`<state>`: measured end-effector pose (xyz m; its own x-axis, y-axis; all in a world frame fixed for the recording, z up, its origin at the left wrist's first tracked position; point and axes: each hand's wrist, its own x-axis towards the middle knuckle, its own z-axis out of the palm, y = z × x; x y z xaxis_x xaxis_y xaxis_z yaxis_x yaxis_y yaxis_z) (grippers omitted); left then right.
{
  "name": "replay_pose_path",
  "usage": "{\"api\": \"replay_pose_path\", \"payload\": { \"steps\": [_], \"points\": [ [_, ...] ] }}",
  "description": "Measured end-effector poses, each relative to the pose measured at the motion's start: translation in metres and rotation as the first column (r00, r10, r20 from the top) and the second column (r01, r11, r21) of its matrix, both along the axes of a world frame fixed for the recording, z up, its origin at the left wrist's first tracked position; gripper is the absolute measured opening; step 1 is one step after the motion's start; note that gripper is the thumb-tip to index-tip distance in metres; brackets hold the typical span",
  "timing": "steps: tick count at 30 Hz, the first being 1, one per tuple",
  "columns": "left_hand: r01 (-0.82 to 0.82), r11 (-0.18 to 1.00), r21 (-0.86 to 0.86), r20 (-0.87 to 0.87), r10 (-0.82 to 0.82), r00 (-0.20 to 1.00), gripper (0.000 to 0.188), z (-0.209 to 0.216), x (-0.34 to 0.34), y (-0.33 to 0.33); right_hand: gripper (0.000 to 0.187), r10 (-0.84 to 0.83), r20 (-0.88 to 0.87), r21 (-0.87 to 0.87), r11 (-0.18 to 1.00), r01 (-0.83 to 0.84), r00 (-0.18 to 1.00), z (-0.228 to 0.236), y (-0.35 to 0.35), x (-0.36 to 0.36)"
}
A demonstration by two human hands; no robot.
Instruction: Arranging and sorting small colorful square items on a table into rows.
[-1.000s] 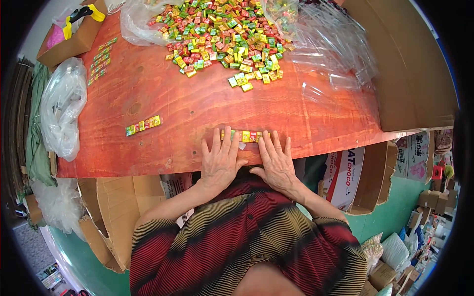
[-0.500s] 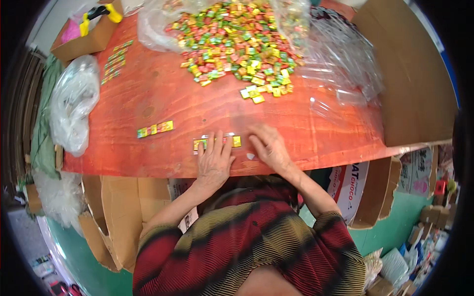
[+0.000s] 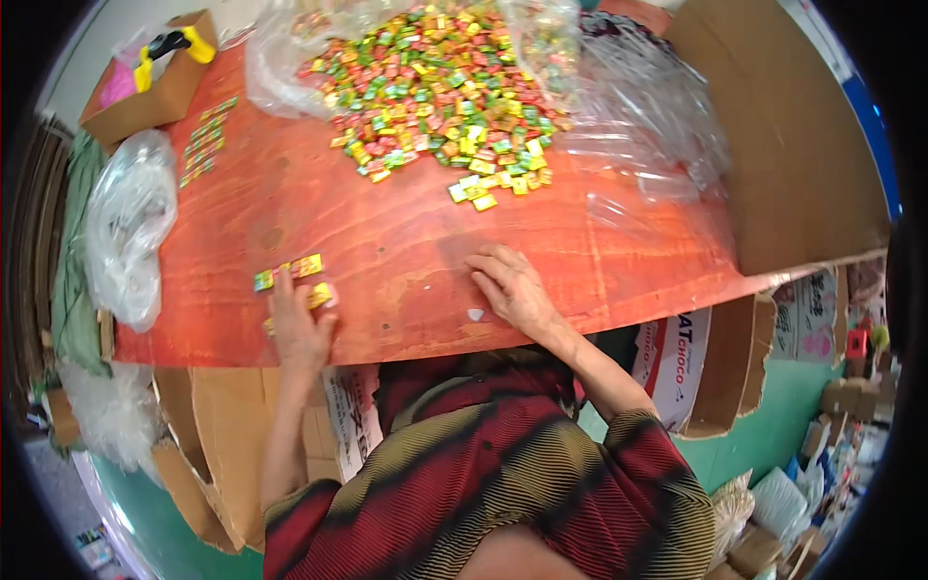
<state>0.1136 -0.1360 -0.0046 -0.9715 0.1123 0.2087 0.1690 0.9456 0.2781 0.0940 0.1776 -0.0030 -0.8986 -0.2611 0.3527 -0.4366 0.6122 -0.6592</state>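
My left hand (image 3: 299,331) rests at the near left of the red table, fingers stretched out over a short row of small wrapped sweets (image 3: 318,295), partly hiding it. Just beyond lies another row of sweets (image 3: 307,265), yellow, green and red, which the fingertips reach. Nearer the middle, my right hand (image 3: 514,293) is low over the tabletop, its fingers loosely bent and the thumb apart. I see nothing held in it. A small white scrap (image 3: 475,314) lies beside its thumb. Farther back spreads a large heap of wrapped sweets (image 3: 435,92).
Clear plastic bags (image 3: 280,72) flank the heap, and clear plastic sleeves (image 3: 657,135) lie to its right. A tall cardboard panel (image 3: 778,135) stands at the right. Several rows of sweets (image 3: 206,140), a crumpled bag (image 3: 130,227) and a cardboard box (image 3: 145,106) are at the left.
My left hand has slid its row of sweets leftward from the middle to beside the other row. My right hand stays near the same spot. The whole view has shifted slightly.
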Motion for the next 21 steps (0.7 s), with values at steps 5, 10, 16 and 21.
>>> {"api": "replay_pose_path", "payload": {
  "steps": [5,10,16,21],
  "points": [
    [-0.039,0.997,-0.068,-0.016,0.038,0.999,0.039,0.000,-0.027,-0.039,0.029,-0.298,-0.237,0.130,0.933,0.334,0.925,0.002,0.052,-0.009],
    [-0.096,0.979,-0.180,-0.203,0.059,0.977,0.037,-0.009,-0.032,-0.048,0.027,-0.600,-0.528,0.447,0.406,0.797,0.602,-0.024,0.127,-0.001],
    [0.215,0.968,-0.133,-0.289,-0.245,0.925,0.040,0.000,-0.024,0.053,0.021,-0.377,-0.211,0.365,0.825,0.430,0.902,0.003,0.054,0.012],
    [0.533,0.846,0.001,-0.183,-0.524,0.832,0.057,0.016,-0.015,0.156,0.033,-0.401,-0.309,0.178,0.866,0.467,0.862,0.011,0.070,0.009]
  ]
}}
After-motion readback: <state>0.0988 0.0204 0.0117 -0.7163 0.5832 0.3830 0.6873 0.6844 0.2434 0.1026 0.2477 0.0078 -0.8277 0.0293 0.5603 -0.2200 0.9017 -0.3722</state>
